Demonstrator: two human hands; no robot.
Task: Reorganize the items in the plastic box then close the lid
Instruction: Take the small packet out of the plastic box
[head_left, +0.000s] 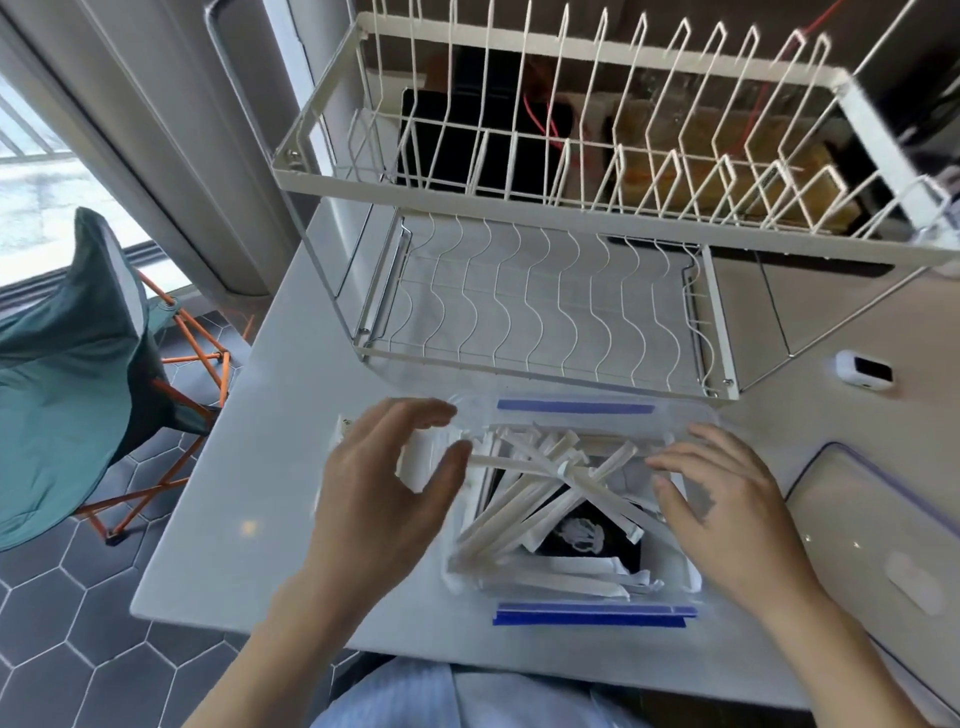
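The clear plastic box (571, 519) sits on the white table (249, 493), directly in front of the person, lid off. Blue latch strips mark its far and near rims. Inside lies a loose heap of paper-wrapped sticks (540, 499), probably straws or chopsticks, over a black packet (582, 535) with a white print.

Key relation: most sticks cross one another with long axes running roughly from 7 o'clock to 1 o'clock, others from 10 to 4; a few lie flat along the near wall, 9 to 3. The heap lies between the two hands, at 3 o'clock from the left hand and 9 o'clock from the right.

The left hand (384, 493) is at the box's left rim, fingers curled and thumb opposed, cupped around a white bundle (421, 462); whether it grips firmly cannot be told. The right hand (727, 509) is over the right rim, fingers spread and slightly bent, tips at or just above the stick ends; contact cannot be confirmed. Both hands are about equally near the heap.

The lid (872, 545), clear with a blue edge, lies flat on the table at 3 o'clock from the box, nearer the right hand.

Judgement: sticks must be aligned to one axis before the lid can seat.

Surroundings: a white wire dish rack (571, 208) stands at 12 o'clock, just beyond the box; a small white device (865, 368) lies at 2 o'clock; a green folding chair (67, 364) stands on the hexagon-tiled floor at 9 o'clock.
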